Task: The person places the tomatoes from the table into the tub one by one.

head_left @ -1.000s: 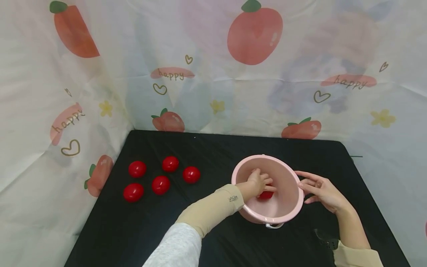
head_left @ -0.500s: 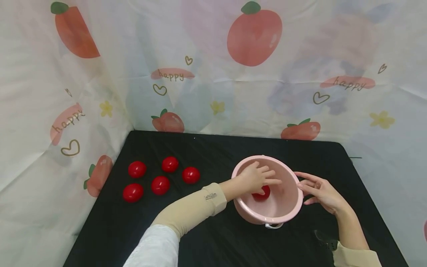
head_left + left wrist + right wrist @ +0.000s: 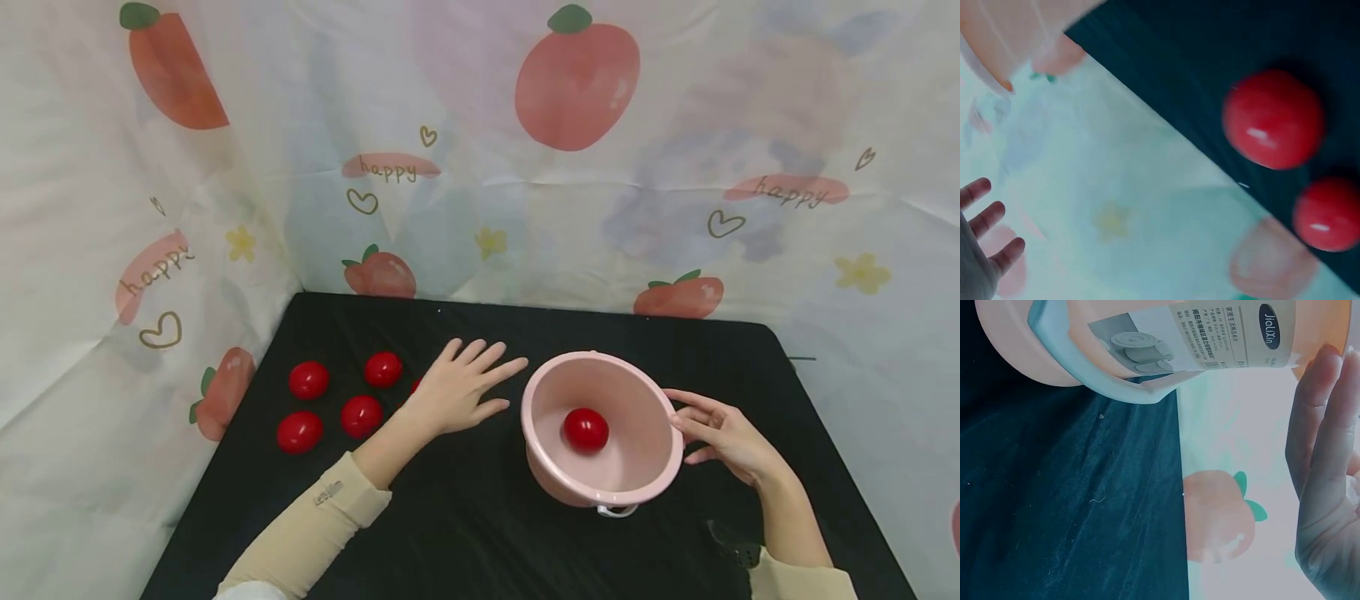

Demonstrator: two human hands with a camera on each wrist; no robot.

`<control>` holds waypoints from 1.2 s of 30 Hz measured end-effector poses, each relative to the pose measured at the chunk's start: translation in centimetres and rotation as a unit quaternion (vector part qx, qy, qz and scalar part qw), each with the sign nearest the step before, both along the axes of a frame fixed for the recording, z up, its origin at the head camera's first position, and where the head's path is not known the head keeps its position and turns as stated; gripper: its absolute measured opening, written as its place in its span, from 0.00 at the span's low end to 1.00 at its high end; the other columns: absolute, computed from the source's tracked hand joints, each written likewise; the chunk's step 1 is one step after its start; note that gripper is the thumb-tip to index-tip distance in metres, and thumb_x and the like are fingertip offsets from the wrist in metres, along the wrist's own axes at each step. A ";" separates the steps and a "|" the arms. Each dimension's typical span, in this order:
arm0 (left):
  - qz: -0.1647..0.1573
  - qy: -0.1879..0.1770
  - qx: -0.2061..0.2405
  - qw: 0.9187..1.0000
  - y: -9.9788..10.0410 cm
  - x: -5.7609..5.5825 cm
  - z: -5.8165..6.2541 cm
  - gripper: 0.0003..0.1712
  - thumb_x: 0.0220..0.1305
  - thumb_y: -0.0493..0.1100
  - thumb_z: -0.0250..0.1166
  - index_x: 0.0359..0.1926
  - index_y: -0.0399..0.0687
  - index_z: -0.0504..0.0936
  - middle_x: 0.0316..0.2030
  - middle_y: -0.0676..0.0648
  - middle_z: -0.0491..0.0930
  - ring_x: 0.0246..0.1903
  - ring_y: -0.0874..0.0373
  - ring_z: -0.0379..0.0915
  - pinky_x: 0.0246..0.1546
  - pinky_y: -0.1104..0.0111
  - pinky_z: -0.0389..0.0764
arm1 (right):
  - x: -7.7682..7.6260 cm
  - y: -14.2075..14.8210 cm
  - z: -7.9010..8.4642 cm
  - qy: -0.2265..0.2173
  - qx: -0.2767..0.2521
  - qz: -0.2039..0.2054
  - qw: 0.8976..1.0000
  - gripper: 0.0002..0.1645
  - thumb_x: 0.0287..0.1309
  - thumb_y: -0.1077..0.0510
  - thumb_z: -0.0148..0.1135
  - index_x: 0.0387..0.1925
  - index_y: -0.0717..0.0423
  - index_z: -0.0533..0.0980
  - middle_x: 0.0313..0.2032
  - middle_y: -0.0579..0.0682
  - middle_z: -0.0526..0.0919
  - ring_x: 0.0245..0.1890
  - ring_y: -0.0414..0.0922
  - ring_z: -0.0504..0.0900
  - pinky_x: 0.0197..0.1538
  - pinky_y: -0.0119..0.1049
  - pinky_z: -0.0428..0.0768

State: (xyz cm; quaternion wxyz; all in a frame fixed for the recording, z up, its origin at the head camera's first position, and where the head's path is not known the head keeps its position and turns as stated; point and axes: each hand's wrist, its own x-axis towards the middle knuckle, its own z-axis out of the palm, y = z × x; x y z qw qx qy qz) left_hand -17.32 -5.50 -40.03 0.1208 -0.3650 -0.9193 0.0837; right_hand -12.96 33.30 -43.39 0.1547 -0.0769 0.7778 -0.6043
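Note:
A pink bucket [image 3: 639,408] stands tilted toward the head camera, with one shiny red ball [image 3: 587,430] lying inside. My left hand [image 3: 459,387] is over the table left of the bucket, fingers spread and holding nothing. It partly covers one red ball [image 3: 416,385]; several others, such as the front-left red ball [image 3: 300,432], lie to its left. Two red balls [image 3: 1274,120] show blurred in the left wrist view. At the bucket's right side, my right hand [image 3: 723,437] pinches the rim with its fingertips.
Under everything lies a black tablecloth [image 3: 480,533]. The bucket's pale handle [image 3: 1116,387] hangs at its near side, below a printed label [image 3: 1229,337]. A patterned fabric backdrop [image 3: 450,83] rises behind and to the left of the table.
My left hand has come out of the bucket and moved left toward the group of balls, leaving one red ball inside. My right hand has stayed at the rim.

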 end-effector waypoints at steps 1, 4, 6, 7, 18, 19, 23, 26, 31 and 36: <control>0.010 0.001 0.011 1.000 -1.0 0.1 -0.3 0.35 0.61 0.66 0.47 0.68 0.68 0.53 0.64 0.51 0.61 0.61 0.52 0.56 0.60 0.54 0.57 | 0.0 0.0 0.0 -0.001 -0.001 0.000 1.000 0.23 0.62 0.64 0.51 0.57 0.43 0.68 0.38 0.41 0.83 0.30 0.44 0.83 0.26 0.39 0.81; 0.046 0.002 0.046 0.998 -3.9 0.3 -1.5 0.34 0.61 0.64 0.49 0.67 0.65 0.57 0.63 0.48 0.63 0.59 0.50 0.58 0.58 0.53 0.59 | 0.0 0.0 -0.1 0.001 0.002 -0.001 1.000 0.23 0.62 0.64 0.51 0.58 0.44 0.68 0.38 0.41 0.83 0.30 0.44 0.83 0.26 0.39 0.81; 0.074 0.003 0.064 0.995 -5.9 0.5 -2.3 0.34 0.60 0.63 0.51 0.67 0.63 0.59 0.61 0.47 0.64 0.57 0.49 0.59 0.57 0.52 0.60 | 0.0 -0.1 -0.1 0.000 0.002 -0.002 1.000 0.23 0.62 0.64 0.51 0.58 0.45 0.68 0.38 0.41 0.83 0.30 0.44 0.83 0.26 0.39 0.81; 0.089 0.003 0.073 0.993 -6.9 0.5 -2.8 0.34 0.60 0.63 0.52 0.66 0.62 0.59 0.61 0.47 0.64 0.57 0.49 0.59 0.56 0.52 0.60 | 0.0 -0.1 -0.1 0.000 0.003 -0.001 1.000 0.23 0.62 0.64 0.51 0.58 0.45 0.68 0.39 0.41 0.83 0.30 0.45 0.83 0.26 0.40 0.81; 0.228 -0.011 0.157 0.961 -16.1 2.0 -6.5 0.37 0.54 0.58 0.59 0.64 0.54 0.60 0.58 0.39 0.61 0.55 0.42 0.56 0.53 0.47 0.58 | 0.2 0.1 -0.1 -0.003 0.002 -0.004 1.000 0.23 0.63 0.63 0.51 0.58 0.44 0.68 0.38 0.41 0.83 0.30 0.45 0.83 0.26 0.40 0.81; 0.241 -0.010 0.164 0.957 -16.8 2.2 -6.7 0.38 0.53 0.57 0.60 0.64 0.53 0.60 0.58 0.39 0.61 0.55 0.42 0.55 0.52 0.47 0.58 | 0.1 0.1 -0.1 -0.003 0.003 -0.004 1.000 0.23 0.63 0.63 0.51 0.58 0.45 0.68 0.39 0.41 0.83 0.30 0.45 0.83 0.26 0.40 0.81; 0.298 -0.034 0.178 0.937 -19.3 2.6 -8.0 0.39 0.53 0.57 0.60 0.63 0.51 0.58 0.59 0.38 0.58 0.55 0.39 0.53 0.52 0.45 0.56 | 0.1 0.1 -0.1 0.002 0.004 -0.002 1.000 0.23 0.62 0.64 0.52 0.58 0.47 0.68 0.38 0.41 0.83 0.30 0.45 0.83 0.26 0.40 0.81; 0.338 -0.062 0.178 0.922 -20.7 3.0 -8.9 0.41 0.53 0.58 0.60 0.64 0.48 0.56 0.59 0.36 0.56 0.55 0.37 0.51 0.53 0.42 0.53 | 0.1 0.1 -0.1 0.008 0.003 0.002 1.000 0.23 0.62 0.64 0.52 0.58 0.48 0.68 0.38 0.42 0.83 0.30 0.45 0.83 0.26 0.40 0.80; 0.375 -0.092 0.196 0.901 -22.4 3.8 -10.0 0.45 0.50 0.58 0.63 0.64 0.44 0.55 0.58 0.33 0.55 0.55 0.34 0.49 0.51 0.38 0.52 | 0.1 0.1 -0.1 0.015 0.007 0.003 1.000 0.23 0.62 0.64 0.52 0.59 0.51 0.67 0.37 0.43 0.83 0.30 0.46 0.83 0.26 0.41 0.80; 0.388 -0.109 0.207 0.892 -23.0 4.3 -10.7 0.47 0.49 0.62 0.62 0.63 0.44 0.56 0.56 0.33 0.57 0.53 0.33 0.51 0.49 0.38 0.54 | 0.2 0.1 0.0 0.017 0.008 0.004 1.000 0.23 0.62 0.64 0.51 0.59 0.51 0.67 0.37 0.42 0.83 0.30 0.47 0.83 0.27 0.41 0.80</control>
